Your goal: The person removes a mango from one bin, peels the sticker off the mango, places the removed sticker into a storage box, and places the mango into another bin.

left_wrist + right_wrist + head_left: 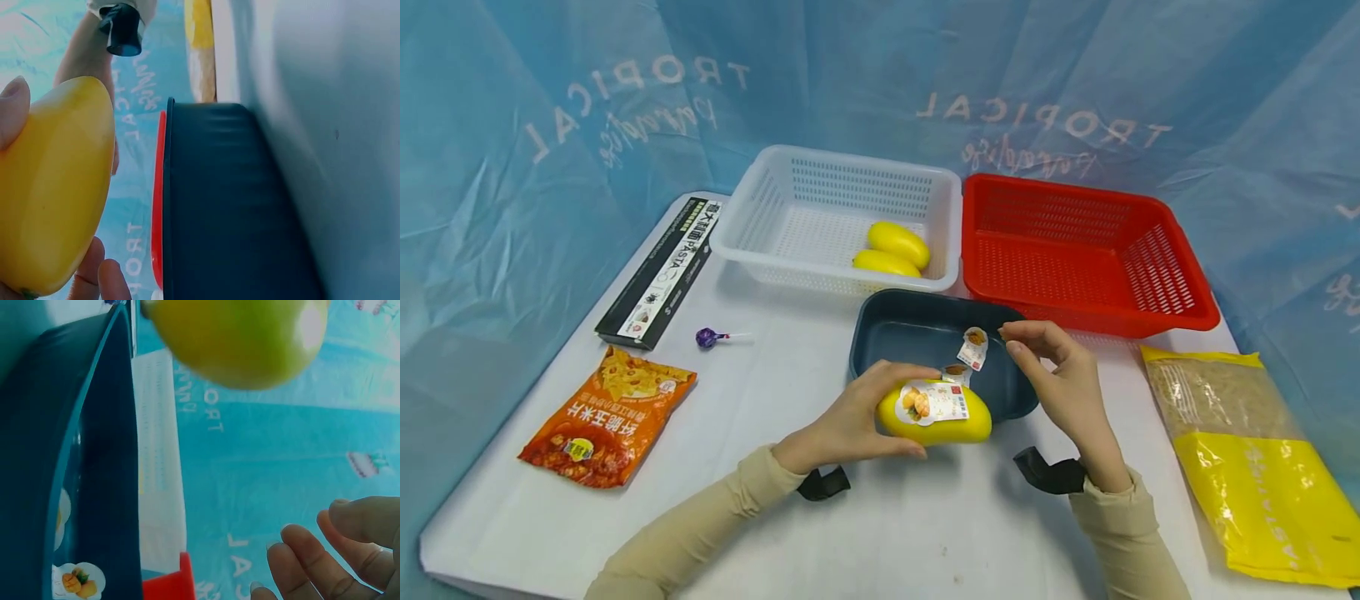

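My left hand (854, 418) grips a yellow mango (973, 421) between thumb and fingers, over the near edge of a dark blue basin (895, 337). A white label with a fruit picture (951, 403) is on the mango's upper side. Two more labels lie in the basin: a fruit-picture label (974, 348) and a second one partly hidden behind the mango. Over the basin's right side hovers my right hand (1063, 379), its fingers loosely bent. In the right wrist view its fingertips (294, 540) stand apart from the mango, with nothing seen between them.
Behind the basin, a white basket (760, 242) holds two yellow mangoes (898, 242), beside a red basket (1037, 271). At left are a black pasta box (662, 275), a purple lollipop (707, 337) and an orange snack bag (606, 421). A yellow bag (1262, 475) lies at right.
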Motion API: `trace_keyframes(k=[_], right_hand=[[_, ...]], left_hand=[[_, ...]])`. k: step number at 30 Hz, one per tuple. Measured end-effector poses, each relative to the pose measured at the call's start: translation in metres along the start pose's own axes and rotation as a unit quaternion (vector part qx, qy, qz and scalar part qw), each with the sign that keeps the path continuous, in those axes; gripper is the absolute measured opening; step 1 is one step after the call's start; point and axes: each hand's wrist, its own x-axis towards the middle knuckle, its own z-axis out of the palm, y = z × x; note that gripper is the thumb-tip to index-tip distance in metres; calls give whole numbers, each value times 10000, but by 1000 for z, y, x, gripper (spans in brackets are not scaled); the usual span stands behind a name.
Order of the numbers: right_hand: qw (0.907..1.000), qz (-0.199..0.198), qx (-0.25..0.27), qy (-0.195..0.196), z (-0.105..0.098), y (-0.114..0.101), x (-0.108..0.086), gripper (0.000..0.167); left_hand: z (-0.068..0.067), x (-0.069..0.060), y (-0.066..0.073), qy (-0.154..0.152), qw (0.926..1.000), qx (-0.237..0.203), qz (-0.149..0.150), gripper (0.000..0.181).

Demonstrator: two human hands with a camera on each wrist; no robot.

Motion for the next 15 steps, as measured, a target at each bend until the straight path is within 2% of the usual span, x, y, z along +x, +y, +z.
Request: trace_keyframes(k=[6, 10, 15], right_hand=[[9998, -68, 76, 141, 0, -3, -2, 18], [9998, -180, 82, -71, 1, -1, -2, 18], [9993, -226, -14, -309, 5, -1, -3, 18]], left_hand=[[13, -1, 4, -328, 9992, -232, 51, 82], [27, -4, 6, -588, 9976, -353, 67, 81], [41, -16, 3, -918, 9943, -427, -346, 78]])
